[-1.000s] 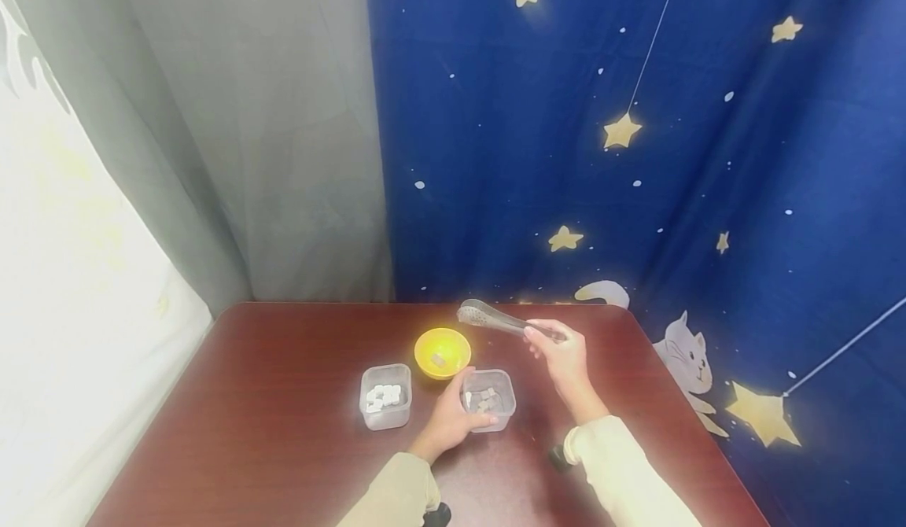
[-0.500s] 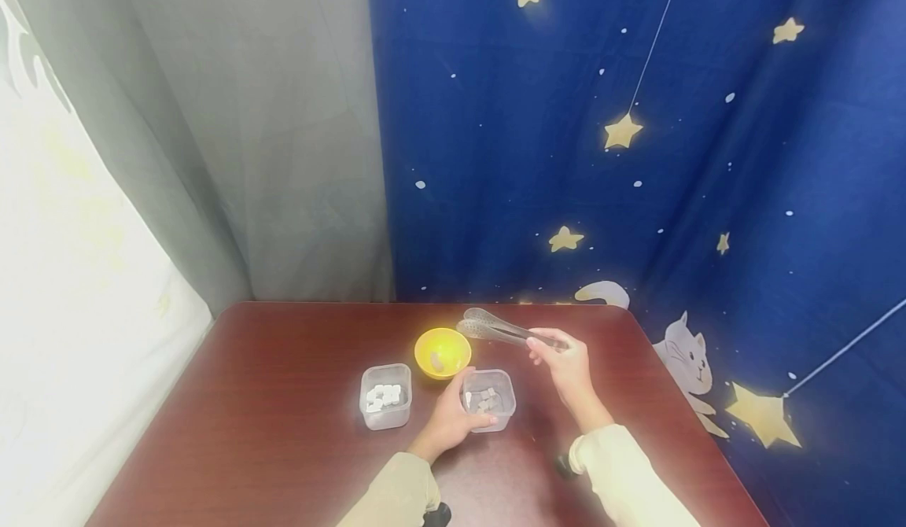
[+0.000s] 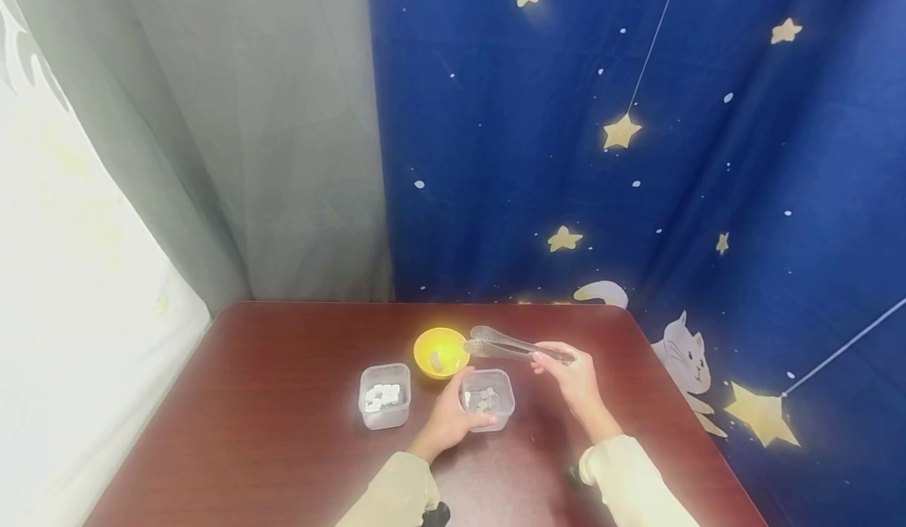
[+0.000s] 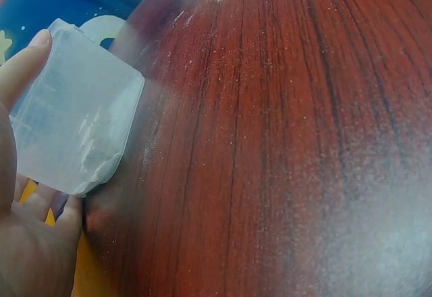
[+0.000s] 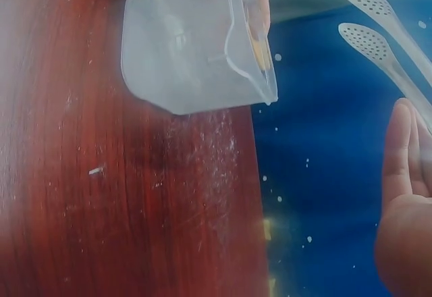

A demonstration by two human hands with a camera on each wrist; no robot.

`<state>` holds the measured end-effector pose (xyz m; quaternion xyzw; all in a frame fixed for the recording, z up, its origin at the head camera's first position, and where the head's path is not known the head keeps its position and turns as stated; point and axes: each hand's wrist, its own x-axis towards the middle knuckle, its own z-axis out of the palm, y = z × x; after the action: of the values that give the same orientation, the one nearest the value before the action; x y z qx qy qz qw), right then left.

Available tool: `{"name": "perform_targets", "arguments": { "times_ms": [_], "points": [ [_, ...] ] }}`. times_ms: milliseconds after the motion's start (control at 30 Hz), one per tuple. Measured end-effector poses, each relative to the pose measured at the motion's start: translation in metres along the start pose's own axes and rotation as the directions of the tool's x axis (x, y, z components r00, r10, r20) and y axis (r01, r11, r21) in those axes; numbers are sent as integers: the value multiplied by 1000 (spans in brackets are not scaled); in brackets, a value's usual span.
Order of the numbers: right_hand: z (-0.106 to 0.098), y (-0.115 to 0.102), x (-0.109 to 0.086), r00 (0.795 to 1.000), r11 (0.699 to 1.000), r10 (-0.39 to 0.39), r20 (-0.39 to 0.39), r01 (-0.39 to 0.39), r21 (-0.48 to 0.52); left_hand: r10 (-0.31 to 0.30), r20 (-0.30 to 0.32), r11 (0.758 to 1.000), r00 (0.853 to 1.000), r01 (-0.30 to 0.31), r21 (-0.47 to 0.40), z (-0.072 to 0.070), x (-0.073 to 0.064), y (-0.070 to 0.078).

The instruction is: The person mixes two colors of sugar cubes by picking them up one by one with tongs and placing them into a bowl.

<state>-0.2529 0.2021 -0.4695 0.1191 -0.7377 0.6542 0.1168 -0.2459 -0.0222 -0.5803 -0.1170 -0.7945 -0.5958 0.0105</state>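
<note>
The left hand (image 3: 450, 418) holds a translucent tub (image 3: 499, 421) by its sides, with several pale pieces (image 3: 486, 398) on its floor. Apart to the left, a second tub (image 3: 388, 419) of white cubes (image 3: 383, 396) stands on the counter (image 3: 283, 401). Beyond and between them sits the yellow bowl (image 3: 451, 343), a greyish lump (image 3: 436, 362) inside. The right hand (image 3: 576, 377) grips tongs (image 3: 511, 345), arms parted, heads near the bowl's right rim.

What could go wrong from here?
The perforated metal tongs, spread apart in the right hand, sit close to the round yellow bowl and might bump it. The left hand, curled round the square translucent plastic container, also lies near the bowl and could nudge it. If that container tips, its small pale pieces could spill.
</note>
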Motion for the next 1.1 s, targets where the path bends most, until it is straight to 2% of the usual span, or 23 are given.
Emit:
{"name": "perform_targets", "arguments": {
  "times_ms": [367, 600, 733, 967, 1100],
  "points": [
    [-15, -3, 1, 995, 994, 74, 73, -67, -88, -1, 4, 1000, 1000, 1, -1, -2, -1, 2],
    [-24, 26, 7, 987, 990, 115, 112, -104, -99, -5, 6, 1000, 1000, 5, -3, -2, -1, 4],
    [-26, 30, 8, 984, 981, 111, 139, -87, -174, -6, 10, 1000, 1000, 6, -1, -3, -1, 6],
    [-22, 22, 10, 960, 954, 141, 240, -67, -293, 1, 15, 1000, 1000, -1, 9, -3, -1, 4],
    [-20, 28, 16, 949, 936, 122, 292, -11, -353, -1, 19, 1000, 1000, 1, 10, -2, 0, 2]
  ]
}}
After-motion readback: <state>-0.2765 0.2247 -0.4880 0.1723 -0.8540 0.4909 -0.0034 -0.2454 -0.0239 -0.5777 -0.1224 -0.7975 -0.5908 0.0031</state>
